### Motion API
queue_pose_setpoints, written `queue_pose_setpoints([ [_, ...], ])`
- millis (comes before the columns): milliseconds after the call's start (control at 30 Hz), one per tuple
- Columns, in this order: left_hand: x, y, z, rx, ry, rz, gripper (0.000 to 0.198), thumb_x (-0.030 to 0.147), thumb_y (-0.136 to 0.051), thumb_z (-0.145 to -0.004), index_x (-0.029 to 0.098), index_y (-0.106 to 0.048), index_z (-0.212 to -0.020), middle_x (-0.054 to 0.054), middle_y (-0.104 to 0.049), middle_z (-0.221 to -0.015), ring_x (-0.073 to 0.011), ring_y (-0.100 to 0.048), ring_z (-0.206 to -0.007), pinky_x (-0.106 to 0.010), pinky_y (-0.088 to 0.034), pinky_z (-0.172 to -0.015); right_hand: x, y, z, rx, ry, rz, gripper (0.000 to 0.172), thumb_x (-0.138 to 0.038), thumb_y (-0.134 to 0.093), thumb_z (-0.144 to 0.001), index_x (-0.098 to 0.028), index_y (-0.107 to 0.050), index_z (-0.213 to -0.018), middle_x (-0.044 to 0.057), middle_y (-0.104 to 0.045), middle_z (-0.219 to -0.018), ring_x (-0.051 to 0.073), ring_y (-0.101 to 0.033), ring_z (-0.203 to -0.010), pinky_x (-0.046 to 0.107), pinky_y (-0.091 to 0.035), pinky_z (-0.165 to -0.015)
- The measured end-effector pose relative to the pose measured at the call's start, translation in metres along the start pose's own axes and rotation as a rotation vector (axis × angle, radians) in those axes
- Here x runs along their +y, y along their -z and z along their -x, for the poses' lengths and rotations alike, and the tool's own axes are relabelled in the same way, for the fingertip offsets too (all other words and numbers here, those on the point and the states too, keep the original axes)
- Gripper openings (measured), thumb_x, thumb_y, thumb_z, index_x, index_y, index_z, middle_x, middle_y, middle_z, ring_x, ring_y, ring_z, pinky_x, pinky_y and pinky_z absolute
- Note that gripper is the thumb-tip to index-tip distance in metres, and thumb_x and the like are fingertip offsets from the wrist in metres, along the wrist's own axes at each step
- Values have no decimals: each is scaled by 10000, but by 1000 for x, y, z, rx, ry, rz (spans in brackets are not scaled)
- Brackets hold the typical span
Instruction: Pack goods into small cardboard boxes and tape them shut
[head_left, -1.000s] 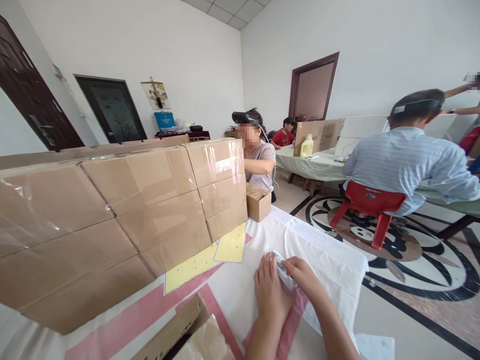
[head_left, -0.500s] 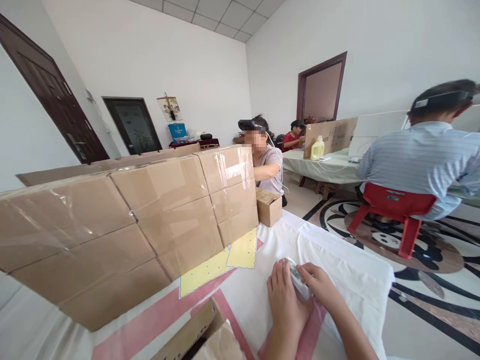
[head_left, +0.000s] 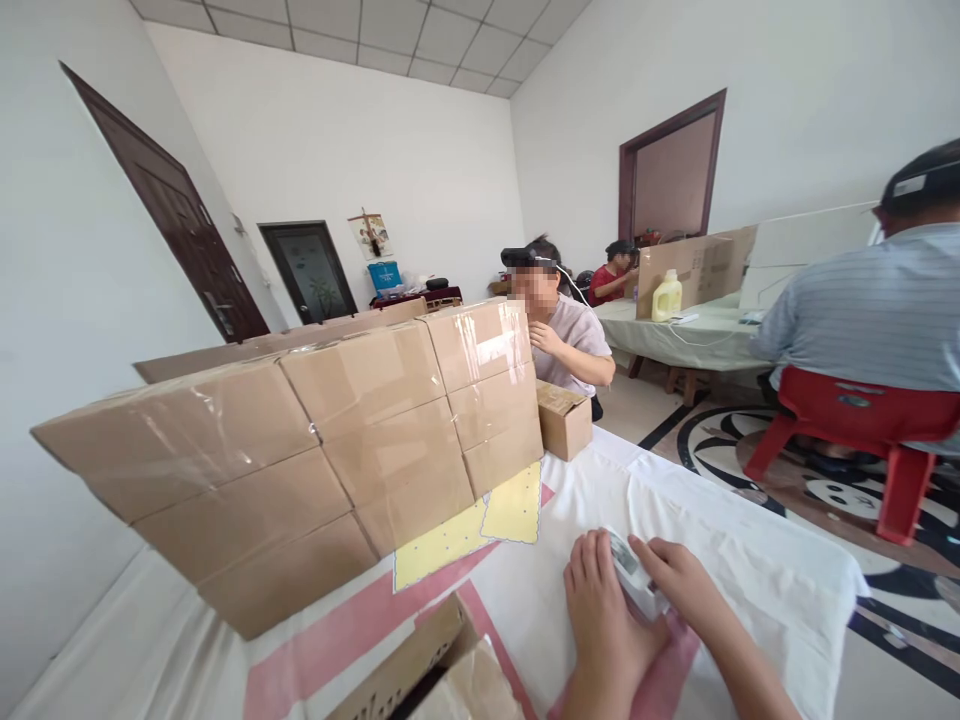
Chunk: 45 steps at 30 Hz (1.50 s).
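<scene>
Low over the white tablecloth (head_left: 720,560), both of my hands are closed around a small white object with a greyish panel on its upper face (head_left: 627,566); its exact kind I cannot make out. My left hand (head_left: 600,605) wraps its left side with the fingers pressed together. On the other side, my right hand (head_left: 676,582) grips the right edge, thumb and fingertips near the panel. The lower part of the object is hidden between the palms. Yellow dotted sheets (head_left: 511,508) lie on the cloth, away to the left of my hands.
A wall of taped cartons (head_left: 397,440) stands on the left, with a small carton (head_left: 566,422) at its end. An open carton (head_left: 442,665) is close in front. A co-worker (head_left: 574,340) sits beyond; another person occupies a red chair (head_left: 855,400). A yellow bottle (head_left: 667,297) stands on another table.
The view has shifted left, so everything sits farther right. More of the white object's panel shows between my hands. The co-worker beyond the cartons has raised a hand toward the face.
</scene>
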<state>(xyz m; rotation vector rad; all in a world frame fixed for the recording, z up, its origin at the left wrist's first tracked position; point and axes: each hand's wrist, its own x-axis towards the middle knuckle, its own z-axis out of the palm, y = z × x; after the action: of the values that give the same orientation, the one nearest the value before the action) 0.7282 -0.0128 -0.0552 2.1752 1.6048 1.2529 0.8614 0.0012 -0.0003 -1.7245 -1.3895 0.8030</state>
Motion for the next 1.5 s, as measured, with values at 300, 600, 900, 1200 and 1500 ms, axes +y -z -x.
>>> queue_pose_setpoints([
  [300, 6, 16, -5, -123, 41, 22, 1058, 432, -853, -595, 199, -422, -1532, -126, -512, -1542, -378, -439, -1429, -521, -435, -1170, -8, 3, 11, 77, 4, 169, 499, -642, -416, -859, -235, -562, -609, 82, -691, -638, 241, -635, -661, 343, -418, -677],
  [600, 14, 28, -6, -195, 73, 4, 1069, 368, -830, -656, 158, -348, -1587, -142, -447, -1604, -365, -396, -1473, -507, -400, -1207, -34, -1, 13, 94, -117, 307, 436, -402, -508, -867, -234, -460, -468, 125, -657, -622, 223, -563, -632, 343, -308, -622],
  [900, 10, 23, -3, -143, 45, -40, 1133, 382, -884, -593, 194, -361, -1579, -125, -493, -1562, -373, -455, -1401, -498, -445, -1145, -41, 19, 9, -111, -56, 98, 359, -283, -507, -796, -201, -537, -447, 43, -586, -557, 200, -630, -658, 285, -485, -643],
  [1200, 17, 37, -6, -177, 50, -57, 1080, 412, -865, -657, 209, -360, -1590, -118, -484, -1563, -364, -482, -1350, -480, -450, -1115, -50, 15, 10, -58, 28, 209, 429, -213, -492, -855, -223, -490, -427, 28, -510, -525, 190, -605, -716, 291, -498, -750],
  [1500, 16, 50, -4, -203, 13, -125, 1048, 530, -806, -752, 235, -303, -1623, -102, -464, -1578, -336, -504, -1297, -431, -465, -1068, -66, 33, 23, -168, -117, 366, 374, -226, -534, -922, -182, -547, -551, 61, -634, -634, 177, -586, -710, 272, -423, -675],
])
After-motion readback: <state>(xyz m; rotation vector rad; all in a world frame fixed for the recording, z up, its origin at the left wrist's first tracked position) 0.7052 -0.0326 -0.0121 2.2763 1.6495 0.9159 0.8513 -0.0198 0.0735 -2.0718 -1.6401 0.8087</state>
